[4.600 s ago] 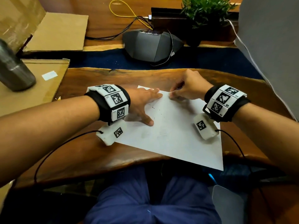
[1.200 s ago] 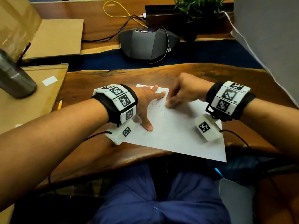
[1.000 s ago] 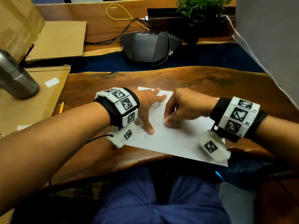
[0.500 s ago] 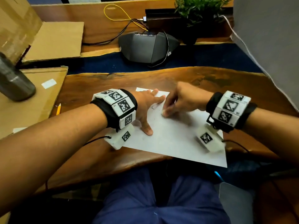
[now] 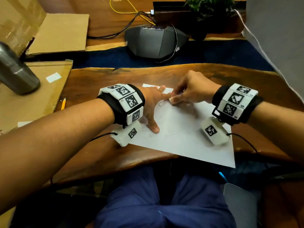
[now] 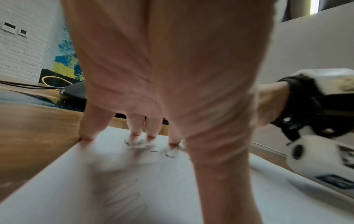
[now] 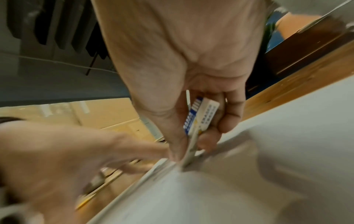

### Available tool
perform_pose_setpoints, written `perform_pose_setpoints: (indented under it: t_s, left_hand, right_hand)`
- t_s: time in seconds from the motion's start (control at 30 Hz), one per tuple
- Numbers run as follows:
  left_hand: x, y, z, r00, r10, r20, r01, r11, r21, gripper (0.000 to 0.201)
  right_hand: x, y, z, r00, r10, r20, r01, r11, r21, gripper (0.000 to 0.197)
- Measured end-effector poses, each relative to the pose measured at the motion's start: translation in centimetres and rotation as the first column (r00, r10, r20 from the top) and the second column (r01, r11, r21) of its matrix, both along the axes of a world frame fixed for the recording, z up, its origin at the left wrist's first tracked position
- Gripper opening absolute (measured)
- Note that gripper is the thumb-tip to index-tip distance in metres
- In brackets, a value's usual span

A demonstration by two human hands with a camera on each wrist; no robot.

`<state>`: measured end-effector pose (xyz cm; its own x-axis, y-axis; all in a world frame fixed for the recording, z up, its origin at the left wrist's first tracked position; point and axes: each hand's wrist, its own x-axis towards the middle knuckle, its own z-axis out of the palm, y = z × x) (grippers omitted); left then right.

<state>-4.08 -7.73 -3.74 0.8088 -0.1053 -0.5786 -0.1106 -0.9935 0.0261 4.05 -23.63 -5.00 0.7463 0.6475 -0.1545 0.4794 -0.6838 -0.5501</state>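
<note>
Now, right hand (image 5: 192,89): fingers curled, pinching eraser (image 7: 205,112) at far edge of paper (image 5: 181,135).
Left hand (image 5: 151,104): fingers spread flat, pressing paper.
Risk: paper creases if that hold slips.

The white sheet of paper (image 5: 181,137) lies on the brown wooden desk (image 5: 98,79) in front of the seated person, its near right corner jutting past the desk's near edge; the left hand (image 5: 153,104) rests flat on the sheet's left part; the right hand (image 5: 192,91) is at the far edge, just right of it; between its fingers (image 7: 229,115) the small white block eraser (image 7: 205,115) stands on the paper, beside the left forefinger; left of the sheet lies a flat brown cardboard piece (image 5: 32,102), with a grey metal flask (image 5: 16,71) on it and a yellow pencil (image 5: 63,103) along its right edge; behind the desk sits a dark grey conference speaker (image 5: 156,41), with a green potted plant (image 5: 209,7) behind it to the right.
</note>
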Motion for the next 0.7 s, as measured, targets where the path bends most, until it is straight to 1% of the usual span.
perform_pose_setpoints:
  t_s: [0.03,0.07,0.1,0.13,0.17,0.2,0.27,0.3,0.33,0.37,0.43,0.5,0.53,0.57,0.6,0.67,0.7]
  left_hand:
    - [0.1,0.0,-0.1,1.000,-0.005,0.002,0.005,1.000,0.000,0.135]
    - [0.2,0.1,-0.3,1.000,-0.008,0.003,0.008,1.000,-0.001,0.136]
    - [0.3,0.1,-0.4,1.000,-0.012,0.000,0.012,1.000,0.001,0.138]
    - [0.4,0.2,-0.6,1.000,-0.013,-0.005,0.013,1.000,0.003,0.139]
    - [0.4,0.2,-0.7,1.000,-0.011,-0.007,0.011,1.000,0.006,0.140]
    - [0.5,0.3,-0.8,1.000,-0.008,-0.005,0.009,1.000,0.007,0.141]
    - [0.4,0.3,-0.7,1.000,-0.002,0.001,0.002,1.000,0.008,0.141]
    - [0.3,0.3,-0.7,1.000,0.001,0.004,-0.001,1.000,0.006,0.142]
    - [0.2,0.2,-0.6,1.000,0.002,0.008,-0.002,1.000,0.005,0.142]
    - [0.2,0.2,-0.6,1.000,0.001,0.012,-0.001,1.000,0.008,0.142]
    - [0.2,0.2,-0.7,1.000,-0.006,0.020,0.006,1.000,0.018,0.142]
    - [0.4,0.1,-0.8,1.000,-0.015,0.015,0.014,0.999,0.030,0.143]
    - [0.4,0.1,-0.7,1.000,-0.019,0.012,0.018,0.999,0.035,0.143]
    - [0.4,0.0,-0.8,1.000,-0.021,0.008,0.021,0.999,0.038,0.143]
    - [0.3,0.0,-0.7,1.000,-0.021,0.007,0.020,0.999,0.041,0.143]
    - [0.3,0.1,-0.7,1.000,-0.009,0.015,0.009,0.999,0.038,0.143]
    - [0.2,0.1,-0.6,1.000,-0.002,0.016,0.001,0.999,0.033,0.143]
  right_hand:
    - [-1.0,-0.2,0.0,0.997,0.071,0.014,-0.070,0.997,-0.037,0.015]
    - [-2.2,-0.4,0.2,0.989,0.151,-0.005,-0.150,0.985,-0.085,0.013]
    - [-3.4,-0.5,0.3,0.975,0.217,-0.056,-0.223,0.966,-0.128,0.012]
    - [-4.1,-0.6,0.4,0.958,0.264,-0.113,-0.280,0.948,-0.152,0.011]
    - [-4.2,-0.4,0.5,0.951,0.277,-0.137,-0.297,0.941,-0.161,0.011]
    - [-3.6,-0.2,0.5,0.962,0.248,-0.114,-0.264,0.952,-0.157,0.012]
    - [-1.4,0.3,0.4,0.996,0.091,-0.026,-0.093,0.992,-0.089,0.015]
    - [-0.5,0.5,0.1,1.000,0.020,0.008,-0.019,0.999,-0.039,0.017]
    - [0.0,0.6,0.0,0.999,-0.013,0.042,0.013,1.000,-0.008,0.018]
    - [-0.1,0.6,-0.2,0.998,0.000,0.068,0.001,1.000,-0.005,0.018]
    - [-2.0,0.4,-0.3,0.989,0.135,0.053,-0.131,0.989,-0.073,0.016]
    - [-4.4,0.0,-0.1,0.960,0.269,-0.070,-0.277,0.949,-0.152,0.013]
    - [-4.8,0.0,0.1,0.947,0.288,-0.143,-0.309,0.938,-0.158,0.013]
    - [-4.5,0.0,0.3,0.942,0.269,-0.199,-0.300,0.943,-0.142,0.013]
    - [-3.6,0.2,0.5,0.953,0.225,-0.204,-0.253,0.960,-0.122,0.013]
    - [-0.9,0.5,0.4,0.992,0.072,-0.107,-0.080,0.994,-0.072,0.016]
    - [0.2,0.7,0.3,0.997,-0.005,-0.072,0.003,0.999,-0.032,0.017]
